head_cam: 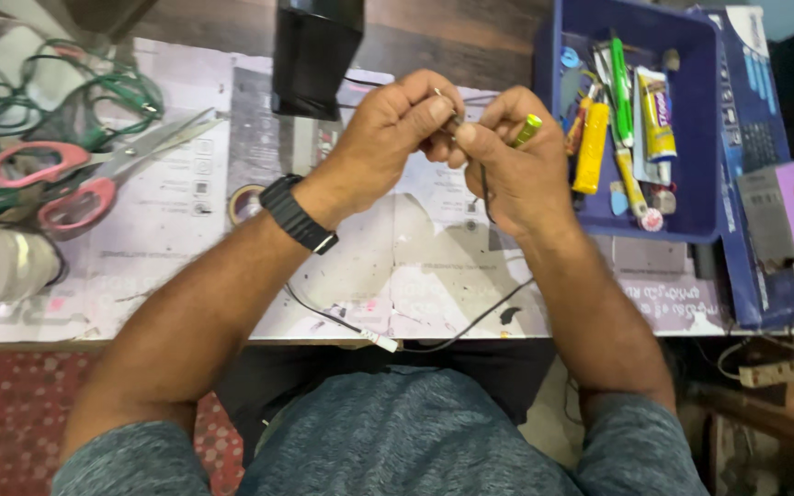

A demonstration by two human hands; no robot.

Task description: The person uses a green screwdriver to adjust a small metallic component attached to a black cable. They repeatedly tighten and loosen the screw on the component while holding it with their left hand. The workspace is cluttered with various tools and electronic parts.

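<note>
Small repair or hobby workbench, apparently in a home or small workshop. Evidence: the tabletop is covered with stained, ink-marked printed paper sheets used as a work surface. A blue tray holds glue tubes, pens and small tools. Pink-handled scissors lie beside a tangle of green wires. A roll of tape sits on the paper. Thin black cable trails over the front edge. A power strip lies lower right; red patterned floor covering shows below the tabletop.
</note>
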